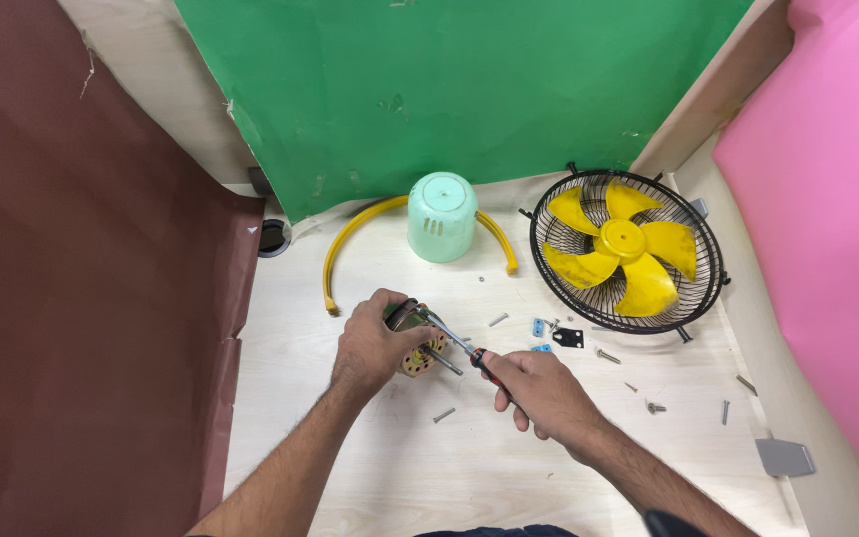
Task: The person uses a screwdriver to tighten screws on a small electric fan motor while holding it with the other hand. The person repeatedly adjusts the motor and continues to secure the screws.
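Note:
My left hand (375, 343) grips a small fan motor (415, 338) with a metal shaft, holding it on the pale wooden table (400, 467). My right hand (539, 390) holds a screwdriver (454, 343) with a red and black handle, and its metal tip rests on the top of the motor. A loose screw (443, 415) lies just in front of the two hands.
A black wire grille with a yellow fan blade (626, 249) lies at the right. A mint green motor cover (441, 216) and a yellow curved ring (350, 239) stand at the back. Small blue brackets (541, 328), a black plate (569, 338), screws and a grey metal piece (784, 457) are scattered right.

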